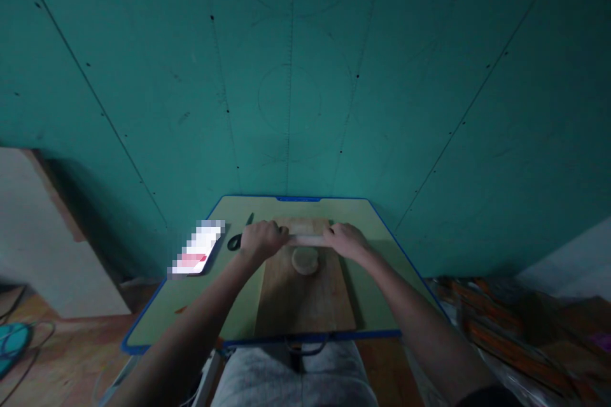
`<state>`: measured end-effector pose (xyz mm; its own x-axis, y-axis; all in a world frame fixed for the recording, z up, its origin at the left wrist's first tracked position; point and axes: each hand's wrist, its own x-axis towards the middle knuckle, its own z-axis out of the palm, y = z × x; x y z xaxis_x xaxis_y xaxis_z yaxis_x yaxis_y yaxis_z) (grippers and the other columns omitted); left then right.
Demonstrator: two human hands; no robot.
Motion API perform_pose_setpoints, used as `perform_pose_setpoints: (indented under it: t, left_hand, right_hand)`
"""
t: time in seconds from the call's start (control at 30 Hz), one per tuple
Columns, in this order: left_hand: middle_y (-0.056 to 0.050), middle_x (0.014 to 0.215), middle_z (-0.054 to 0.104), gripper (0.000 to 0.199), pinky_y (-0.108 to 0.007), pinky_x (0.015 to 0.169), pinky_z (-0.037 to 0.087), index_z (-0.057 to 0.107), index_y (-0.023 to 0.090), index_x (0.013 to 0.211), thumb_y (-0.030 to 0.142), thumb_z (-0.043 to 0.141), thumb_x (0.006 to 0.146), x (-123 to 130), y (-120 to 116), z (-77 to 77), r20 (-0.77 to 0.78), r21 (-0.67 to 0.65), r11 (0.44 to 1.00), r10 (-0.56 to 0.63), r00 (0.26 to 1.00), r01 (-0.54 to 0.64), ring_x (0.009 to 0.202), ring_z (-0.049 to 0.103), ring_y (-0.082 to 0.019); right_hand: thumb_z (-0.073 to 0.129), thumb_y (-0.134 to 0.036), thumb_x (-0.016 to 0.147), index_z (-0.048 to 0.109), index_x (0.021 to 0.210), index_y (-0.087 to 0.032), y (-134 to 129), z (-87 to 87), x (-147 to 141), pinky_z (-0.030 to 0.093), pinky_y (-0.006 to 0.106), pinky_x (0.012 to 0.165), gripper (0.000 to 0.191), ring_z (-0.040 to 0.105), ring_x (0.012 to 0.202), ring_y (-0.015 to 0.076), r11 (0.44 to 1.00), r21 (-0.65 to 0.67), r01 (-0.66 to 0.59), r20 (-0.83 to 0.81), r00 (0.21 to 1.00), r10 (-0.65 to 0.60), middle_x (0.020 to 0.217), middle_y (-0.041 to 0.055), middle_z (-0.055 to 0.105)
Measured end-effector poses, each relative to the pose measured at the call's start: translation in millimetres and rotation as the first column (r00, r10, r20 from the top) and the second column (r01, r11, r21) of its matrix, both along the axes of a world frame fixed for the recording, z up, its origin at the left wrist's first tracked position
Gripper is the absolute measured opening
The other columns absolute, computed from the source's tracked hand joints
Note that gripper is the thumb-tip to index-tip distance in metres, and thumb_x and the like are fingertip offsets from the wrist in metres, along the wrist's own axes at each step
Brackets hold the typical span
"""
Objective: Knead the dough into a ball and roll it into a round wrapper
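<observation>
A pale rolling pin [306,240] lies crosswise over a wooden cutting board [305,305], gripped at both ends. My left hand [264,238] is wrapped around its left end, and my right hand [347,239] holds the right end. Just on the near side of the pin sits a small flattened round of dough [305,261]. Whether the pin touches the dough or the board is hard to tell. Close by my left hand are scissors [235,241] with black handles, partly hidden by that hand.
The board rests on a light green table [382,280] with a blue edge, set against a green wall [305,76]. A lit, blurred screen [198,248] lies at the table's left. Wrapped boards [506,331] are piled on the floor at right; a white panel [57,235] leans at left.
</observation>
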<state>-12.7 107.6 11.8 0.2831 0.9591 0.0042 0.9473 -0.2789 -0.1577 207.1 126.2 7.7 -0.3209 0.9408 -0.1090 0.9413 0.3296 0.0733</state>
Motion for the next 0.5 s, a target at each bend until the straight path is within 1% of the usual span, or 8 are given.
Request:
perform_pose_setpoints:
  t: [0.07, 0.13, 0.2, 0.27, 0.37, 0.5]
  left_hand:
    - [-0.02, 0.098, 0.072, 0.039, -0.038, 0.072, 0.051, 0.072, 0.017, 0.111, 0.027, 0.036, 0.098, 0, 0, -7.1, 0.007, 0.001, 1.0, 0.008, 1.0, -0.008, 0.098, 0.07, -0.035]
    - [-0.021, 0.096, 0.072, 0.041, -0.038, 0.071, 0.051, 0.072, 0.015, 0.108, 0.022, 0.034, 0.098, 0, -3, -19.7, 0.017, 0.0, 1.0, 0.021, 1.0, -0.021, 0.096, 0.07, -0.035]
    - [-0.022, 0.096, 0.072, 0.043, -0.039, 0.069, 0.05, 0.072, 0.014, 0.107, 0.019, 0.031, 0.096, -1, -5, -32.6, 0.031, 0.003, 0.999, 0.034, 0.999, -0.034, 0.093, 0.071, -0.035]
    - [-0.022, 0.095, 0.072, 0.043, -0.039, 0.068, 0.05, 0.073, 0.014, 0.106, 0.02, 0.031, 0.096, -1, -7, -41.5, 0.05, 0.012, 0.999, 0.046, 0.998, -0.047, 0.091, 0.071, -0.036]
    - [-0.021, 0.093, 0.073, 0.042, -0.038, 0.066, 0.049, 0.074, 0.013, 0.102, 0.024, 0.033, 0.095, -3, -5, -47.1, 0.084, 0.033, 0.996, 0.075, 0.994, -0.078, 0.088, 0.071, -0.035]
    - [-0.02, 0.086, 0.073, 0.047, -0.038, 0.063, 0.047, 0.075, 0.014, 0.089, 0.028, 0.031, 0.097, -2, -5, -48.6, 0.135, 0.066, 0.987, 0.138, 0.981, -0.148, 0.082, 0.071, -0.034]
  right_hand:
    - [0.041, -0.027, 0.098, 0.073, 0.111, -0.021, 0, -3.1, -3, 0.047, 0.029, 0.079, 0.035, 0.07, 0.101, 0.0235, 1.0, 0.007, 0.025, -0.024, 0.999, -0.025, 0.111, 0.0119, 0.074]
    - [0.042, -0.028, 0.098, 0.075, 0.107, -0.021, -2, -10.4, -8, 0.048, 0.029, 0.079, 0.035, 0.071, 0.098, 0.0234, 0.998, 0.016, 0.069, -0.047, 0.997, -0.068, 0.108, 0.0121, 0.075]
    - [0.038, -0.03, 0.099, 0.076, 0.103, -0.017, -5, -18.2, -12, 0.048, 0.03, 0.079, 0.04, 0.071, 0.096, 0.024, 0.99, 0.037, 0.135, -0.071, 0.989, -0.133, 0.105, 0.0148, 0.076]
    - [0.034, -0.032, 0.1, 0.076, 0.101, -0.015, -6, -23.5, -15, 0.048, 0.031, 0.08, 0.045, 0.072, 0.095, 0.0246, 0.98, 0.065, 0.19, -0.1, 0.978, -0.183, 0.104, 0.0164, 0.076]
    - [0.036, -0.033, 0.099, 0.077, 0.098, -0.017, -7, -26.2, -15, 0.048, 0.03, 0.079, 0.044, 0.072, 0.094, 0.024, 0.971, 0.092, 0.219, -0.138, 0.969, -0.206, 0.102, 0.0145, 0.076]
    - [0.038, -0.032, 0.098, 0.077, 0.095, -0.019, -13, -30.9, -14, 0.046, 0.03, 0.074, 0.041, 0.072, 0.089, 0.024, 0.961, 0.134, 0.243, -0.173, 0.96, -0.218, 0.098, 0.0132, 0.077]
